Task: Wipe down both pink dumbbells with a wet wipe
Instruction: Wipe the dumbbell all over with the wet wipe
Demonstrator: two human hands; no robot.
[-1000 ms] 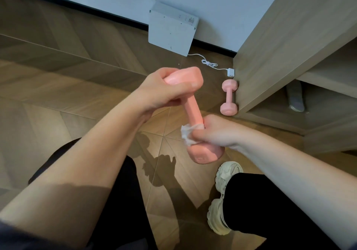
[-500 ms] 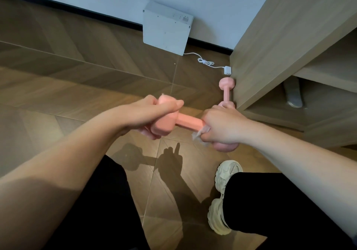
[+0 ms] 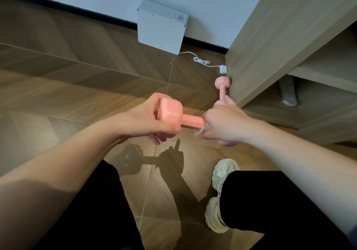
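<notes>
Your left hand (image 3: 152,120) reaches in from the lower left with the forearm stretched forward. Its fingers are curled round the left head of a pink dumbbell (image 3: 190,121), with the thumb over the top. The dumbbell lies roughly level between your two hands, its bar running from your left fingers across to your right ones.

Your right hand (image 3: 224,124) comes in from the right. It is clenched into a fist round the bar close to the far head, which peeks out just under your knuckles. A wet wipe (image 3: 200,133) is pinched in that fist against the bar, and one pale corner sticks out below your fingers.

There are two pink dumbbells and one wipe. The second dumbbell (image 3: 222,89) lies on the wooden floor (image 3: 77,87) just beyond your right knuckles, touching the side of the wooden cabinet (image 3: 270,37). Its near end is hidden behind your hand.

Farther past your fingertips, one white box (image 3: 161,27) leans against the wall, with a white cable (image 3: 201,61) trailing from it.
</notes>
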